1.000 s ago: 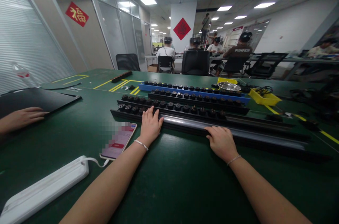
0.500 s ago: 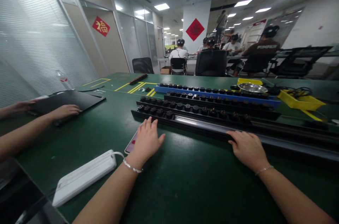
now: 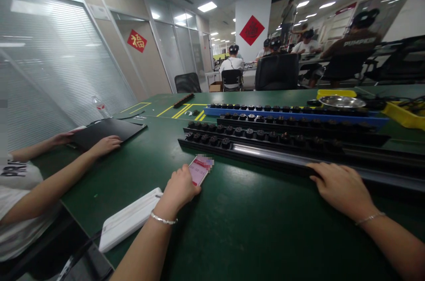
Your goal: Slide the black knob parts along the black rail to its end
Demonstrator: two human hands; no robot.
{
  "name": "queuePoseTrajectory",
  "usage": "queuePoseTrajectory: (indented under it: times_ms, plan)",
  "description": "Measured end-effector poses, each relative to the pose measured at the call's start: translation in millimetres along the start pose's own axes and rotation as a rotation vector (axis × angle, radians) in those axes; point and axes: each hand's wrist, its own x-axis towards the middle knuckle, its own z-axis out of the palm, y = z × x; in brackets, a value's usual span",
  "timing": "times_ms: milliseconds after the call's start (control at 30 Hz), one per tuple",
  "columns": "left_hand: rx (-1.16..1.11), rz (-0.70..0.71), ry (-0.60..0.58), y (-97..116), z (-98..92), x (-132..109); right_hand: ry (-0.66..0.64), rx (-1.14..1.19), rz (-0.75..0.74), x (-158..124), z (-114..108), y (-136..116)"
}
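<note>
My left hand (image 3: 182,190) is closed around the lower end of a phone (image 3: 200,170), whose lit pink screen shows timer-like digits. The phone is tilted on or just above the green table; its contact with the tabletop is hard to make out. My right hand (image 3: 343,188) grips the near edge of the closest black rail (image 3: 265,155), fingers over the rim and thumb on the near side. Several round black socket-like parts (image 3: 212,140) sit in this rail's left end. Its bare channel shines to the right of them. More rails lie behind, one of them blue (image 3: 299,118), carrying similar parts.
Left of my arm lies a white power strip (image 3: 129,219). A co-worker's hands rest on a dark flat panel (image 3: 109,132) at the left. At the back right are a metal dish (image 3: 341,102) and a yellow bin (image 3: 407,115). Other people sit beyond the table.
My left hand has gone from lying open over the phone to grasping it, and the phone has moved forward and right. My right hand stays at the rail. The view has shifted left.
</note>
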Motion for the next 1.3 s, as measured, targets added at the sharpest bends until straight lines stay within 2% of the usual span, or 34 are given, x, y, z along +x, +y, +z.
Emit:
queuePoseTrajectory:
  times_ms: [167,333,500,700,967,1033,1100,1200,1300]
  plan:
    - [-0.096,0.064,0.021,-5,0.2,-14,0.007,-0.024,-0.033,-1,-4,-3]
    - [-0.115,0.043,-0.038,-7,-1.7,-15,0.014,-0.044,-0.023,-1,-8,-9]
    - [-0.067,-0.002,-0.032,-16,0.2,-5,-0.011,-0.059,-0.013,1,-11,-14]
    - [0.009,-0.158,-0.083,-33,-1.7,11,-0.039,-0.064,0.012,2,-14,-19]
    - [-0.031,-0.205,-0.097,-50,3.2,30,-0.039,-0.066,0.019,2,-15,-22]
    - [-0.037,-0.153,-0.045,-44,4.5,34,-0.045,-0.072,0.023,3,-15,-23]
    - [-0.068,-0.032,0.058,-29,5.9,38,-0.051,-0.077,0.023,3,-15,-23]
    - [-0.16,0.175,0.236,7,8.7,46,-0.052,-0.076,0.022,2,-16,-24]
    - [-0.214,0.291,0.301,50,13.6,54,-0.05,-0.069,0.022,2,-16,-24]
